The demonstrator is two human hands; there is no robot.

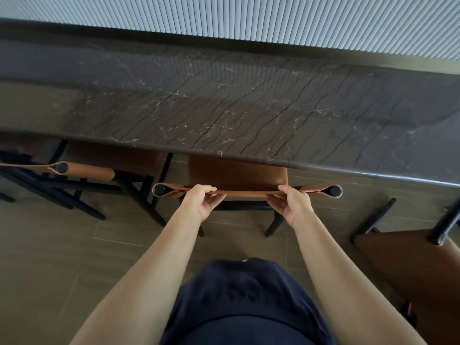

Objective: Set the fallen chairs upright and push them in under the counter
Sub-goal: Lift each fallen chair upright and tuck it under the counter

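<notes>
We have both hands on the backrest [246, 193] of the upright chair [236, 171] in front of us. The left hand [202, 204] and the right hand [290, 205] each grip its tan leather top edge, fingers [204, 188] curled over it. The chair stands on the floor [74, 245] with the front of its seat under the lip of the dark stone surface [224, 100], while backrest and rear legs are out on our side. We judge it only partly pushed in.

The risks lie in the push. The leather is soft (it is slung between two black posts [159, 190]), so pressing on it alone may flex the sling instead of moving the frame. An uneven shove could skew the chair into the neighbouring chair [99, 165] just to its left. A leg might also catch on a tile joint and tip it. The fallen chair [418, 267] lies close on our right, and we could trip on it when stepping forward.
</notes>
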